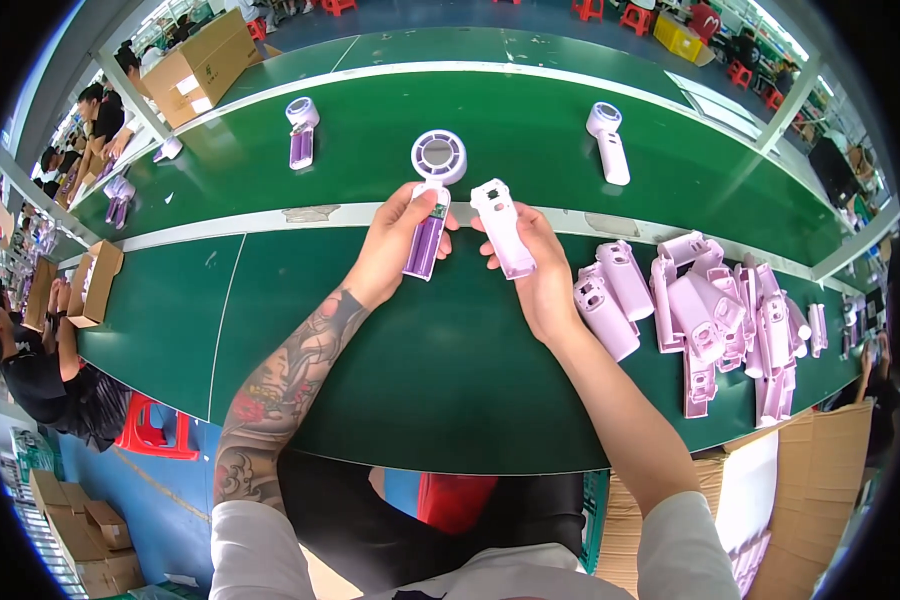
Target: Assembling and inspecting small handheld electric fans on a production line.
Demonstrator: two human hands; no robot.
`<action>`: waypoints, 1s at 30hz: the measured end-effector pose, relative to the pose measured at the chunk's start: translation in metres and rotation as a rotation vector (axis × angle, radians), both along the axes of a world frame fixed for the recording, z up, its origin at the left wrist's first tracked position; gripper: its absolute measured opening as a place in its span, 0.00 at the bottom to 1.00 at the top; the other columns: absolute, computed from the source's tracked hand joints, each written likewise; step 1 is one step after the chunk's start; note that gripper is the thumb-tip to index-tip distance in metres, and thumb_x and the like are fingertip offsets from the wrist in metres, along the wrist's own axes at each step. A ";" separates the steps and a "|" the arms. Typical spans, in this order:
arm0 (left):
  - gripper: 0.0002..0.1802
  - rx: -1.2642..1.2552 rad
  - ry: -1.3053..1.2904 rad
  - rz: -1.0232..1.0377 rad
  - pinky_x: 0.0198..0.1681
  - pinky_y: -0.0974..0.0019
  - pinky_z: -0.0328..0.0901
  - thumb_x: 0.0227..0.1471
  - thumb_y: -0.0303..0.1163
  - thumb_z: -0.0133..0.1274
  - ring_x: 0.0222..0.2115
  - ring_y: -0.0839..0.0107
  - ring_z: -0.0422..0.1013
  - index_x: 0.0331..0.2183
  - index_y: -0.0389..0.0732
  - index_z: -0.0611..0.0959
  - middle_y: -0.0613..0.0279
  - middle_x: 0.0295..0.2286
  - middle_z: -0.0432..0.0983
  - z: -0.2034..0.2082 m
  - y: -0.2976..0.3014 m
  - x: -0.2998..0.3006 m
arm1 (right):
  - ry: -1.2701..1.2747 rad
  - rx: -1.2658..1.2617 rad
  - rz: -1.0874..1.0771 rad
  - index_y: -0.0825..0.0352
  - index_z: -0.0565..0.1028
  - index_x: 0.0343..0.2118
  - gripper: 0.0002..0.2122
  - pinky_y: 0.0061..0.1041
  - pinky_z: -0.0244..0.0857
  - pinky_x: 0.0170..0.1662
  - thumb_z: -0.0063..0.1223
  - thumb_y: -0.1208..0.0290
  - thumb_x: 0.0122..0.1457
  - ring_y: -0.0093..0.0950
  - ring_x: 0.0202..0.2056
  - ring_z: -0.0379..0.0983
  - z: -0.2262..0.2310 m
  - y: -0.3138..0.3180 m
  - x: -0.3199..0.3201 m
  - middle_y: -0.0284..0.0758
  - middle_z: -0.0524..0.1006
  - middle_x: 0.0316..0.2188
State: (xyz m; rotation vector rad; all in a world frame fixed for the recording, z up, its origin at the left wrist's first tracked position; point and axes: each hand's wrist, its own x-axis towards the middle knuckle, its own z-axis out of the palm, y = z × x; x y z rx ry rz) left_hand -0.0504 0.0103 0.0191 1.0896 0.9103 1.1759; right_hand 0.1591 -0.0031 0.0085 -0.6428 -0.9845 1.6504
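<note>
My left hand (388, 243) grips a lilac handheld fan (438, 157) by its handle. The handle's front is uncovered, showing purple battery cells (425, 245) and a small green circuit board near the neck. In my right hand (538, 258) is a pale pink handle cover (505, 230), tilted, with small cut-outs near its top. The cover and the fan are apart, side by side above the bench's middle. Right of my right hand lie loose pink handle covers (625, 280), with a larger heap of them (710, 310) beyond.
On the raised green shelf (470, 110) stand one open-handled fan (301, 130) and one covered fan (607, 140). A cardboard box (198, 70) sits far left; a smaller carton (95, 285) stands on the bench's left end. A seated co-worker (40, 370) is at left, near a red stool (155, 430).
</note>
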 end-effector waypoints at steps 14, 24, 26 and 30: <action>0.28 0.062 -0.125 0.009 0.57 0.60 0.63 0.68 0.45 0.40 0.53 0.69 0.68 0.63 0.42 0.63 0.61 0.54 0.70 -0.007 -0.019 0.034 | -0.698 0.600 -0.407 0.60 0.67 0.56 0.22 0.33 0.72 0.47 0.56 0.73 0.59 0.39 0.47 0.75 -0.002 -0.014 -0.017 0.43 0.72 0.52; 0.28 0.182 -0.053 0.061 0.52 0.65 0.66 0.66 0.38 0.45 0.49 0.71 0.71 0.63 0.40 0.62 0.60 0.50 0.73 -0.006 -0.025 0.046 | -0.969 0.789 -0.412 0.54 0.64 0.63 0.28 0.35 0.71 0.51 0.57 0.73 0.58 0.45 0.51 0.72 0.000 -0.021 -0.014 0.41 0.69 0.56; 0.28 0.214 0.001 0.053 0.52 0.66 0.66 0.66 0.37 0.46 0.48 0.71 0.71 0.63 0.40 0.63 0.60 0.50 0.74 -0.003 -0.025 0.043 | -1.036 0.869 -0.469 0.54 0.62 0.64 0.30 0.33 0.70 0.51 0.57 0.74 0.58 0.44 0.51 0.72 -0.001 -0.019 -0.014 0.41 0.69 0.57; 0.25 0.085 -0.021 -0.091 0.50 0.68 0.66 0.65 0.36 0.49 0.47 0.73 0.71 0.59 0.38 0.66 0.58 0.46 0.76 -0.002 -0.028 0.040 | -0.362 0.161 -0.050 0.52 0.63 0.64 0.31 0.29 0.70 0.50 0.56 0.76 0.57 0.43 0.51 0.72 0.000 -0.017 -0.021 0.40 0.68 0.57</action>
